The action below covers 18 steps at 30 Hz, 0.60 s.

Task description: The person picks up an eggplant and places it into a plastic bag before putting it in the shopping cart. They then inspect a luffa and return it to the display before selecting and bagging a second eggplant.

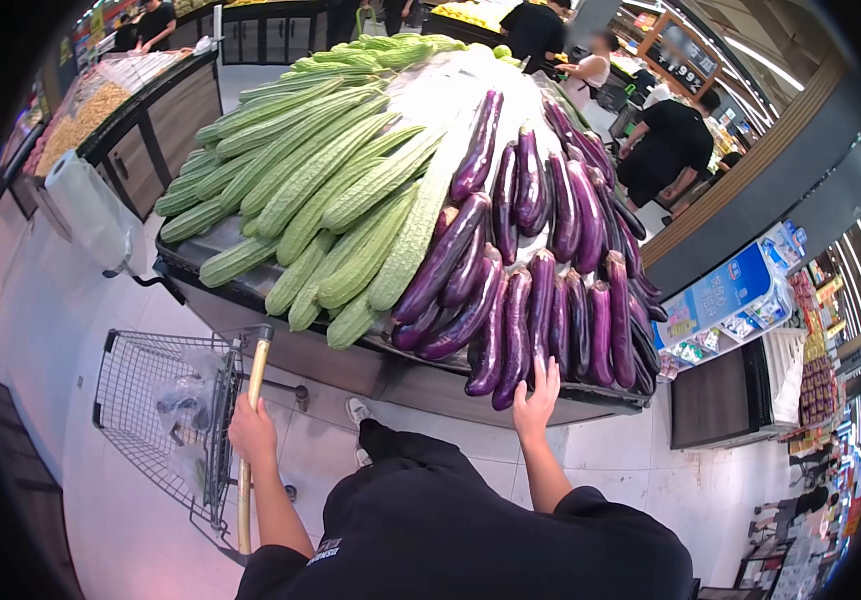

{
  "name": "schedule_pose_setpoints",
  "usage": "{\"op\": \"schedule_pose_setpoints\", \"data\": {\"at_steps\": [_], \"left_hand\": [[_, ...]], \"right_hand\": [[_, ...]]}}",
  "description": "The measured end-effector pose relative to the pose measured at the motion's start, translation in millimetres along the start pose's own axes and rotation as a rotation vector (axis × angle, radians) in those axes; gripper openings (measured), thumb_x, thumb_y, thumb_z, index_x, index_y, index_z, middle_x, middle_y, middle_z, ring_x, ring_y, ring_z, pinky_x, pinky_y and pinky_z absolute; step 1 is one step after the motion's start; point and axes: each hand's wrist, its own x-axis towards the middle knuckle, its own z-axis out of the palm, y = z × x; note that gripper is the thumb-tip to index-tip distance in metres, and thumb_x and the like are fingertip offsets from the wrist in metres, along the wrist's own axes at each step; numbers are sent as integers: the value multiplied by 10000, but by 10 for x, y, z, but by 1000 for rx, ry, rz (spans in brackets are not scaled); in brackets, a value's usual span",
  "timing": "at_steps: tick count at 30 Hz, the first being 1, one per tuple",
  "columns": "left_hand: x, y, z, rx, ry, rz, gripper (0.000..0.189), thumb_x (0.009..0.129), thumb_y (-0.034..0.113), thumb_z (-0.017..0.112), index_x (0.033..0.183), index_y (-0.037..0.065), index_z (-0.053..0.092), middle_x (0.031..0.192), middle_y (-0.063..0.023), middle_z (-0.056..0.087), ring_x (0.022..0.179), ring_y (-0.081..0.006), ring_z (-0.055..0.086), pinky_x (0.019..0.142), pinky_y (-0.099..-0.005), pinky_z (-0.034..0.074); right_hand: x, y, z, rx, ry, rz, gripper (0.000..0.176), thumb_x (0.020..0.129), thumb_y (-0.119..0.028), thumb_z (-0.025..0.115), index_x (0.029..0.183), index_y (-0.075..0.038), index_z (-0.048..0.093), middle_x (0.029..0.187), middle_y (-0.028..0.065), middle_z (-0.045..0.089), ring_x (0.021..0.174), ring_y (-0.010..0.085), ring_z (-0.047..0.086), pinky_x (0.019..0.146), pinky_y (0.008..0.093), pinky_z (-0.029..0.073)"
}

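Observation:
My left hand (253, 432) is wrapped round the handle bar (260, 368) of a wire shopping cart (155, 425). At the front edge of the produce stand, my right hand (536, 402) has its fingers stretched out against the lower ends of long purple eggplants (516, 325). The fingertips seem to touch one, but no eggplant is gripped. Many glossy eggplants lie in overlapping rows on the right side of the stand. Long ridged green luffa gourds (300, 215) are piled on the left side.
Clear plastic bags (188, 405) lie inside the cart. A roll of plastic bags (90, 195) hangs off the stand's left corner. Right of the stand are a pillar (750, 190) and a blue promotional display (720, 295). Several people stand beyond, one in black (675, 145).

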Motion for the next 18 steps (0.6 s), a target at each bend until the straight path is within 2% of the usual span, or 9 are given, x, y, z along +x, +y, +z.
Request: {"op": "schedule_pose_setpoints", "data": {"at_steps": [3,11,14,18], "left_hand": [[-14,-99,0,8,42,-5,257,943,310,625,1064,89,574,900,-142,678,811,-371,662,683,-501,497],[-7,-297,-118,68,-40,-102,322,913,402,654,914,88,583,837,-139,660,795,-372,651,683,-493,492],[48,-362,-147,89,-59,-123,362,904,432,661,881,81,575,831,-147,660,807,-375,651,687,-496,491],[122,-446,-148,86,-128,-159,382,896,447,668,919,73,593,855,-160,661,832,-390,650,709,-507,491]], "right_hand": [[229,-298,52,53,24,-61,581,806,-68,608,1382,-36,540,1493,242,416,1391,441,363,1159,512,282],[627,-981,342,221,-69,-207,503,786,-41,612,1290,-53,621,1464,222,449,1379,430,383,1157,499,292],[671,-1147,504,268,-132,-234,528,798,-25,620,1324,-72,606,1498,199,428,1422,401,345,1183,487,256],[869,-1344,644,307,-181,-229,515,805,-19,608,1318,-67,613,1510,193,417,1436,404,324,1190,493,241]]}}
